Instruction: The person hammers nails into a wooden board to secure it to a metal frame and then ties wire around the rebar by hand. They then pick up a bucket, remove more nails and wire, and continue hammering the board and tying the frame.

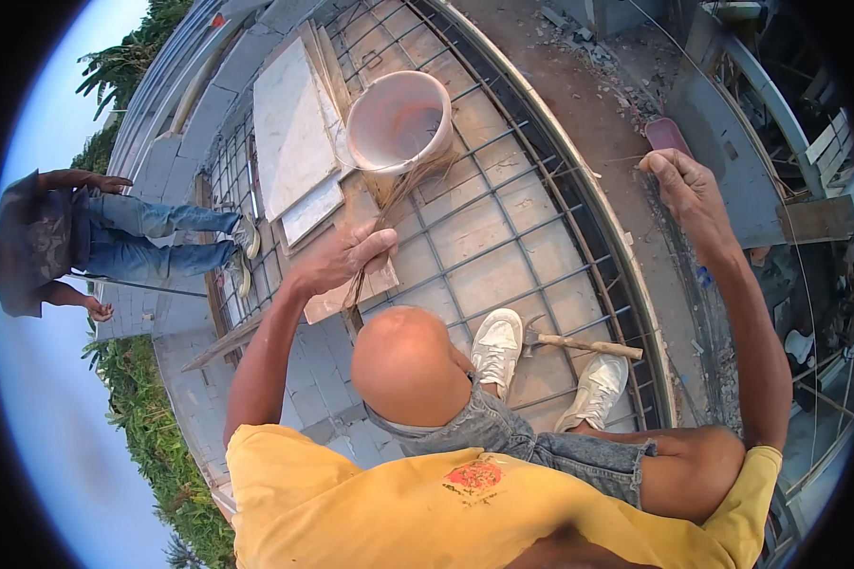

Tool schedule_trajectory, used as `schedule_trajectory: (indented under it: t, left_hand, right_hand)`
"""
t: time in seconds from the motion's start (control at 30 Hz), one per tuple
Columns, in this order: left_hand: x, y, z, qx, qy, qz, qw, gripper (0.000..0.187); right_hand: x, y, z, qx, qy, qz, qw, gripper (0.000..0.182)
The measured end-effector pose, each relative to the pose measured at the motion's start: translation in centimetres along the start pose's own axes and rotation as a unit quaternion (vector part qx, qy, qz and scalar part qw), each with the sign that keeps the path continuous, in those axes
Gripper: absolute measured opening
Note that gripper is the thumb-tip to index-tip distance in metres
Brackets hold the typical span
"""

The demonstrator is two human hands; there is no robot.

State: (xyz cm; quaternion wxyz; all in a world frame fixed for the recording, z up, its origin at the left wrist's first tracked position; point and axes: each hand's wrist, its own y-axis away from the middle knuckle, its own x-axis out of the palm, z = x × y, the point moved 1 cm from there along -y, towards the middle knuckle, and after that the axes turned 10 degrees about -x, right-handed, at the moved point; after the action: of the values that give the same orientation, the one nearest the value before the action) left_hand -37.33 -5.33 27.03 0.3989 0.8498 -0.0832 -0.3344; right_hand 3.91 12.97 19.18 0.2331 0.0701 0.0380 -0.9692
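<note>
My left hand [340, 258] grips a bundle of thin wire strands [389, 194] that fan up towards a pinkish-white bucket [399, 121] standing on the rebar mesh [503, 218]. My right hand [685, 182] is raised at the right, over the curved edge of the slab, with its fingers pinched on a single thin wire [617, 168]. A hammer with a wooden handle [584, 344] lies on the mesh beside my white shoes [495, 349]. My knees and yellow shirt fill the bottom of the view.
Flat boards [292, 128] lie on the mesh left of the bucket. Another person in jeans [123, 237] stands at the left edge of the deck. Beyond the curved edge [626, 284] the ground drops away, with rubble and scaffolding at the right.
</note>
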Motion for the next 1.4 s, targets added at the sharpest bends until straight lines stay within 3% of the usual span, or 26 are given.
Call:
schedule_trajectory:
  t: [0.1, 0.2, 0.23, 0.27, 0.43, 0.6, 0.67, 0.73, 0.8, 0.87, 0.93, 0.97, 1.0, 1.07, 1.2, 1.27, 1.33, 1.4]
  left_hand:
    - [-0.7, 2.2, 3.5, 0.050, -0.035, -0.103, 0.993, 0.041]
    - [-3.9, 7.6, 4.6, 0.000, 0.021, -0.256, 0.966, 0.035]
    - [-5.2, 9.8, 4.6, -0.015, 0.072, -0.317, 0.945, 0.033]
    - [-7.2, 11.8, 5.3, 0.025, 0.151, -0.389, 0.908, 0.029]
    - [-17.7, 22.6, 5.8, 0.117, 0.337, -0.517, 0.778, 0.029]
    - [-27.6, 26.1, 7.9, 0.145, 0.223, -0.684, 0.679, 0.030]
    - [-30.1, 23.4, 7.9, 0.118, 0.118, -0.713, 0.681, 0.030]
    - [-32.0, 17.5, 8.4, 0.163, 0.036, -0.727, 0.666, 0.036]
    - [-36.7, 13.2, 13.6, -0.035, -0.096, -0.666, 0.739, 0.053]
    - [-35.7, 5.1, 17.0, -0.253, -0.279, -0.685, 0.624, 0.071]
    - [-32.7, -2.4, 18.3, -0.193, -0.212, -0.645, 0.708, 0.083]
    - [-30.2, -5.4, 16.5, -0.097, -0.188, -0.620, 0.755, 0.079]
    - [-27.1, -8.2, 13.5, 0.001, -0.161, -0.589, 0.792, 0.075]
    - [-19.5, -9.4, 3.4, 0.090, -0.061, -0.439, 0.892, 0.069]
    - [-8.0, -7.7, -11.1, 0.326, -0.047, -0.264, 0.906, 0.049]
    - [-3.9, -6.1, -16.3, 0.449, -0.075, -0.231, 0.860, 0.044]
    - [-0.5, -0.6, -23.1, 0.431, -0.137, -0.154, 0.879, 0.062]
    - [0.7, 2.8, -27.0, 0.361, -0.108, -0.015, 0.926, 0.071]
  right_hand:
    - [-8.9, -2.3, -1.5, 0.028, -0.064, -0.212, 0.975, 0.031]
    - [-18.7, -1.8, -3.2, -0.003, -0.118, -0.338, 0.934, 0.038]
    - [-20.8, -1.4, -3.9, -0.004, -0.107, -0.326, 0.939, 0.039]
    - [-22.6, -0.9, -4.5, -0.008, -0.096, -0.313, 0.945, 0.040]
    - [-23.6, -0.9, -6.6, 0.010, -0.083, -0.292, 0.953, 0.043]
    - [-24.1, -1.4, -8.3, 0.014, -0.091, -0.290, 0.952, 0.042]
    - [-23.8, -1.7, -8.1, 0.002, -0.098, -0.288, 0.952, 0.042]
    - [-23.5, -1.5, -7.3, -0.004, -0.100, -0.282, 0.954, 0.042]
    - [-22.4, -0.9, -5.6, -0.008, -0.104, -0.275, 0.956, 0.043]
    - [-21.2, 0.1, -3.2, -0.003, -0.079, -0.265, 0.961, 0.043]
    - [-19.5, 1.2, -0.3, 0.006, -0.011, -0.260, 0.965, 0.041]
    - [-18.7, 1.8, 1.1, 0.009, 0.052, -0.246, 0.968, 0.040]
    - [-17.9, 2.2, 2.3, 0.012, 0.113, -0.231, 0.966, 0.039]
    - [-15.8, 2.4, 4.0, 0.003, 0.159, -0.211, 0.964, 0.035]
    - [-9.7, 0.6, 7.9, -0.051, 0.219, -0.100, 0.969, 0.033]
    - [-7.5, -0.6, 8.7, -0.123, 0.210, -0.006, 0.970, 0.032]
    - [-5.0, -1.9, 11.2, -0.182, 0.186, 0.041, 0.965, 0.033]
    - [-4.3, -4.2, 12.0, -0.218, 0.225, 0.037, 0.949, 0.037]
